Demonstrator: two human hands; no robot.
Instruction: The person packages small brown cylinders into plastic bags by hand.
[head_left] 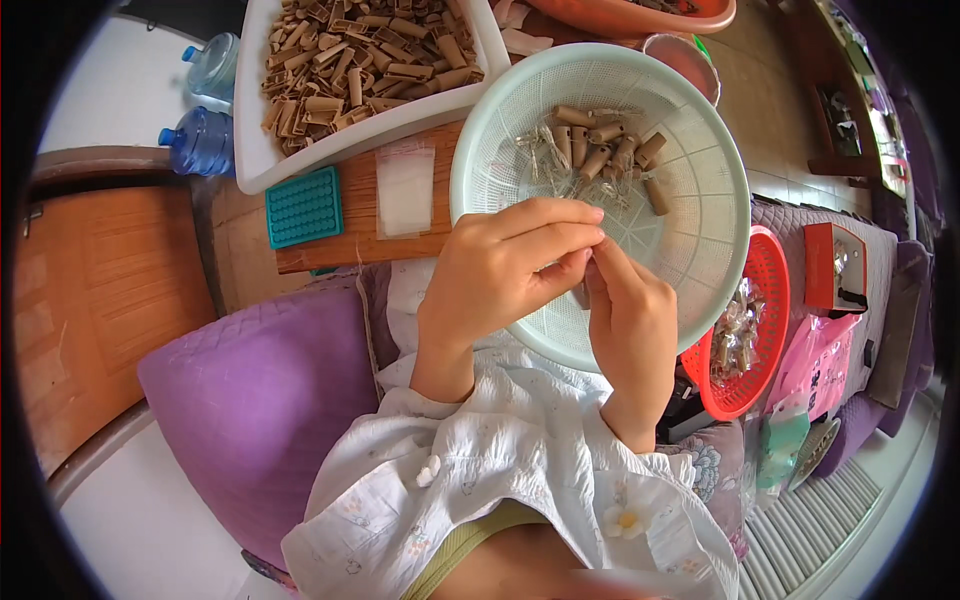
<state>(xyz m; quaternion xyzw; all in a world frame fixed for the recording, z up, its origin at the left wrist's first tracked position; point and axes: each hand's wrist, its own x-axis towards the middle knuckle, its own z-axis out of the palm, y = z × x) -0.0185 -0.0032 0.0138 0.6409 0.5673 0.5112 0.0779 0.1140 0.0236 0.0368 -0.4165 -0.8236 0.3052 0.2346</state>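
Our left hand is pinching at the fingertips, right up against our right hand, whose thumb and fingers are drawn together too, over the near side of the pale green mesh basin. What's caught between them? We can't tell; the fingers cover it, though a small dull sliver peeks out below. Inside the basin, just beyond our fingertips, there's a loose heap of brown tubes among shiny, thin bits. Outward we go: right of the basin, the red basket carries clear-wrapped pieces, and we'd call those the finished share. Upper left of the basin, the white tub is heaped with loose brown parts, so by our reckoning plenty is left, with the basin's little pile somewhere midway. Left of the basin, on the wooden desk, lie clear bags, with a teal tray farther left.
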